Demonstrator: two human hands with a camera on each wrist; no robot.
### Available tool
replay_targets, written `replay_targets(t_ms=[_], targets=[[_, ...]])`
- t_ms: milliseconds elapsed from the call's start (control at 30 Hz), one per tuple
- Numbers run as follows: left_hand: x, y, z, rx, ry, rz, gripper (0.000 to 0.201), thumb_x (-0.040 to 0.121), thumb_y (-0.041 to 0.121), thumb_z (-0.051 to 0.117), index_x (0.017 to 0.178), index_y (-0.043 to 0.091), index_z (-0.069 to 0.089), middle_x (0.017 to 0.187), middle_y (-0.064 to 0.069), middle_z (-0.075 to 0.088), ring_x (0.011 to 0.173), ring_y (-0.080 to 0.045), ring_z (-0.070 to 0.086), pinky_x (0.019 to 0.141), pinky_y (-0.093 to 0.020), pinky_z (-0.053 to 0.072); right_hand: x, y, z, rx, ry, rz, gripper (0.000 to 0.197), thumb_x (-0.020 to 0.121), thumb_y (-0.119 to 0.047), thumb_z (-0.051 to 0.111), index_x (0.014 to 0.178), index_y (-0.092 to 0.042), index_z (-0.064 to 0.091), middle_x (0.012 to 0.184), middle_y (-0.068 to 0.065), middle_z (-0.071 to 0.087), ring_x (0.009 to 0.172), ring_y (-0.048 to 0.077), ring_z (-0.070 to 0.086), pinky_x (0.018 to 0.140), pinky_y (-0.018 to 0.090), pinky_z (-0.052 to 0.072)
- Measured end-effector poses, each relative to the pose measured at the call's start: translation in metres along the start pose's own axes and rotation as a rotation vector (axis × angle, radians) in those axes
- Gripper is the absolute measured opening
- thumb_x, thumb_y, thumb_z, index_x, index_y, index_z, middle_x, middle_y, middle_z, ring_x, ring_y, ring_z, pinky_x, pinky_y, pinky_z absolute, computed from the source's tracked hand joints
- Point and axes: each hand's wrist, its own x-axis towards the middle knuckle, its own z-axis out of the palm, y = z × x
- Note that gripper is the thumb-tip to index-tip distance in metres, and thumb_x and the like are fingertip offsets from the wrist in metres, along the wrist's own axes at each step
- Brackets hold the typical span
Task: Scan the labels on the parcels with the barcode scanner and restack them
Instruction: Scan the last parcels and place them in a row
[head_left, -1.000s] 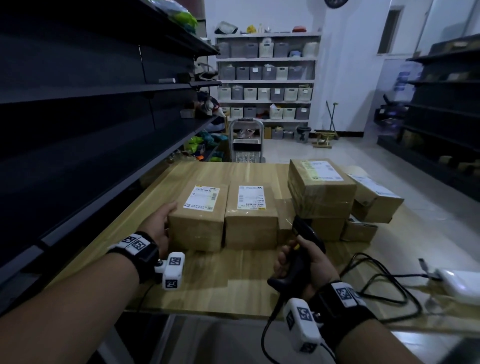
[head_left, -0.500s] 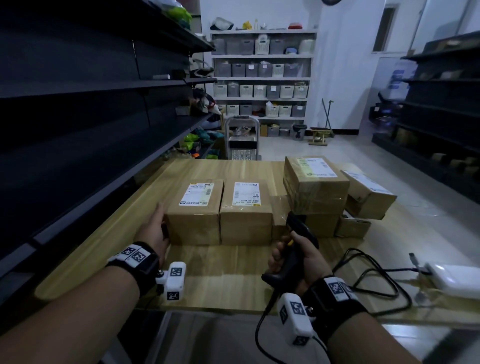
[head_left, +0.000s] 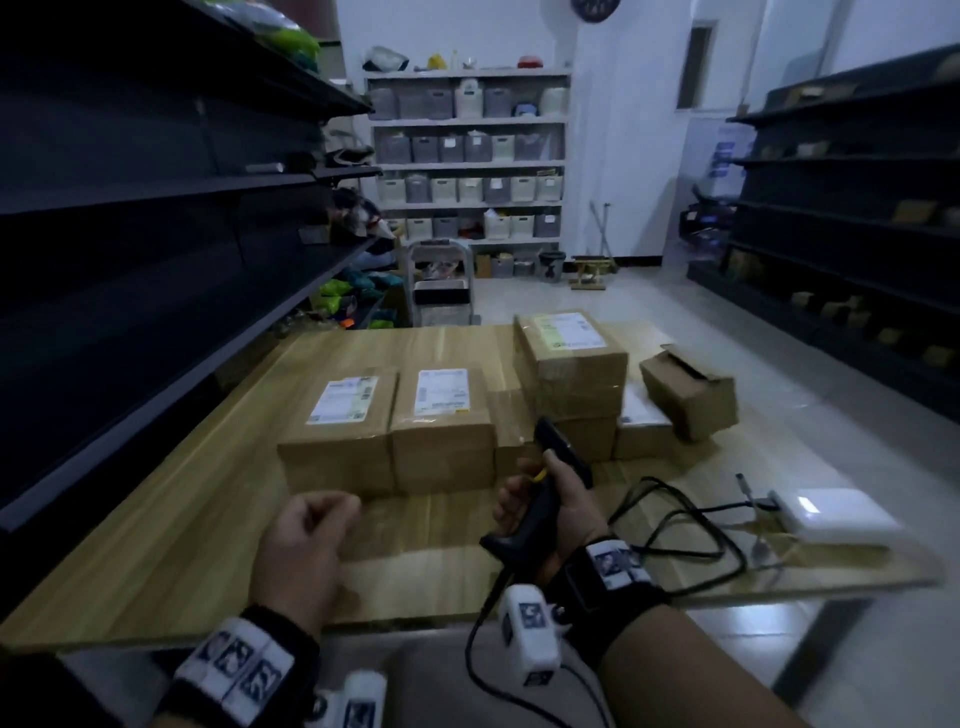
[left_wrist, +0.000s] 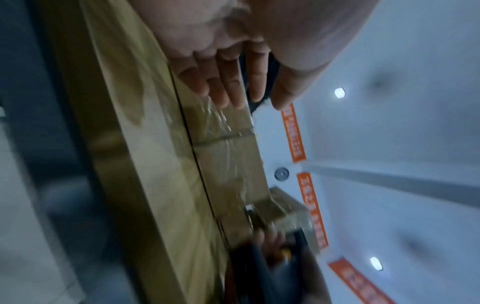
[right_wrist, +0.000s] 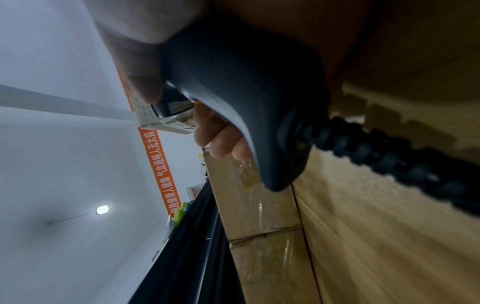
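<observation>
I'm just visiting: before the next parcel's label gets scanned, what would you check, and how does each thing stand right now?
1. Barcode scanner held firmly in the right hand: ok.
2. Left hand free, holding nothing: ok.
3. Labels face up on the two front parcels, left and right: ok.
4. Scanner aimed at a label: cannot tell.
5. Scanner cable free of the parcels: ok.
6. Tilted box at the far right sitting stable: not ok.

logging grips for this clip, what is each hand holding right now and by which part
The right hand holds the barcode scanner by its handle. The left hand holds nothing, hovering near the parcels.
</observation>
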Motion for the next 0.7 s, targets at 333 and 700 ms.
replay_targets(t_ms=[333,700], targets=[[-0.08,0.029,0.117,0.165,-0.665,0.029,0.025,0.1,0.027,0.08,0.12,0.024,0.065,0.094,-0.002,0.083,0.077,-0.017,0.077,0.071,-0.035,0.058,-0.056,-0.06,-0.012,-0.038,0.068,-0.295,0.043,0.094,-0.053,0.068,0.105,-0.013,0.078,0.08,0.007,0.072,0.076,0.026,0.069,0.086,0.045,0.054],[-0.099,0.045,0.214,0.118,-0.796,0.11,0.019,0.104,0.017,0.074,0.123,0.022,0.075,0.085,0.001,0.083,0.068,-0.012,0.071,0.068,-0.034,0.056,-0.09,-0.161,-0.061,-0.237,0.229,-0.472,0.056,0.085,-0.051,0.08,0.117,-0.005,0.075,0.096,0.017,0.08,0.086,0.035,0.079,0.084,0.051,0.064]])
